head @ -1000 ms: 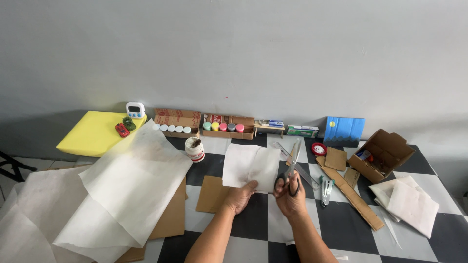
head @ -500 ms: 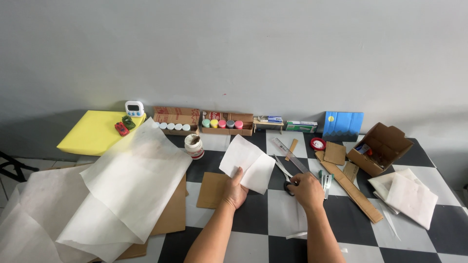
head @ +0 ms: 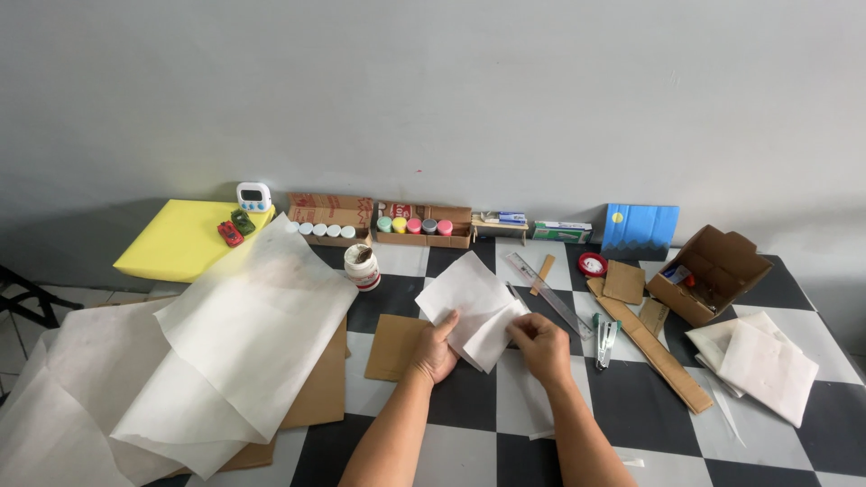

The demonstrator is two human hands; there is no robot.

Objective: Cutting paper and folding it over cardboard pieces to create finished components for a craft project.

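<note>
Paper (head: 469, 302) in both hands above checkered table (head: 451, 451), just over cardboard piece (head: 392, 347). Sheet looks small and already trimmed, so cutting seems done as far as can be judged; no fold or glue visible yet. Left hand (head: 437, 347) closed on lower edge, thumb on top. Right hand (head: 541, 347) pinching right corner, fingers curled. Forearms reaching in from below, close together. Scissors (head: 606, 341) lying apart, beside ruler (head: 546, 293).

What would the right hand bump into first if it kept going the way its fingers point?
The right hand points up-left, already touching the white paper sheet. Beyond that, probably the left hand or the small white jar, though depth is unclear.
</note>
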